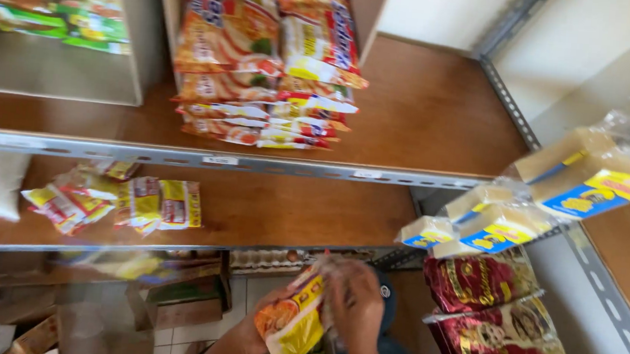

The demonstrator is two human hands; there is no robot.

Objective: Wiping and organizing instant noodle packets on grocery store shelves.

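I'm watching both hands gripping one noodle packet (292, 319) low down, below the shelves: left hand (254, 333) underneath, right hand (354, 304) clenching its top. That slick wrapper is looking slippery, so I'm guessing it could slide out and drop to the floor (242, 295).

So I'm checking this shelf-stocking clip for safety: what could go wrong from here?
1. The stack of noodle packets on the upper shelf leans and overhangs its front edge; a bump might spill it.
2. Both hands, left hand and right hand, hold one slick yellow noodle packet in a blurred view, so the grip could slip.
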